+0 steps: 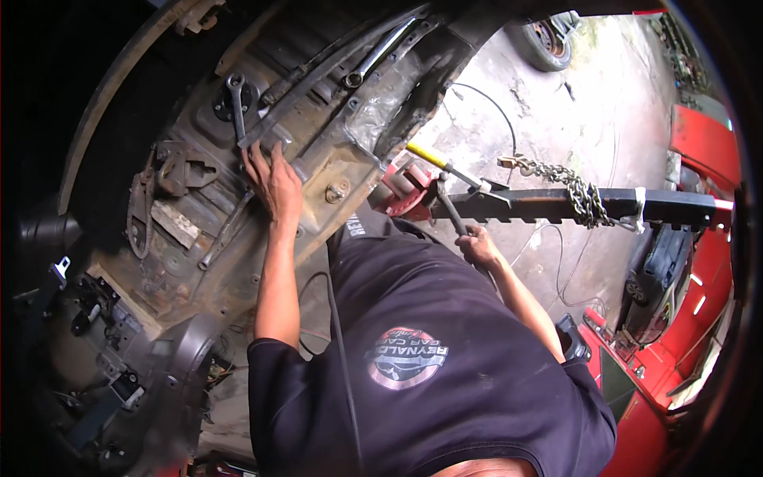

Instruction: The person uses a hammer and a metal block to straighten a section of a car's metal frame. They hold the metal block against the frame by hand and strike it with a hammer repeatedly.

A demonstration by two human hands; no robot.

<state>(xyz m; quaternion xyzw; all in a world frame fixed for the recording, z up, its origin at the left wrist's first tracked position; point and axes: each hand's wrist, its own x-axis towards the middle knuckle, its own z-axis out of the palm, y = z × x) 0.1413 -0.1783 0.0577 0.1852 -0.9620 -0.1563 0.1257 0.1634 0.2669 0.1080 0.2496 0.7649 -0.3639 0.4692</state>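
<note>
My left hand (275, 184) lies on the bare, rusty metal floor of a car body (326, 179), fingers spread. Just beyond its fingertips is a combination wrench (238, 107), its ring end over a dark round fitting. My right hand (479, 246) is closed round the dark handle of a bar-like tool (453, 208); the tool's far end sits beside a red, round metal part (404, 191), and its exact kind is unclear. A yellow-handled tool (429, 154) with a metal head rests close by, against a black notched beam (540, 206).
A chain (586, 199) is wrapped round the beam. Farther up the car floor lies another long chrome wrench (385, 52). A rusty bracket (184, 171) is left of my left hand. A wheel (548, 40) stands on the concrete; red metal equipment (703, 147) is at right.
</note>
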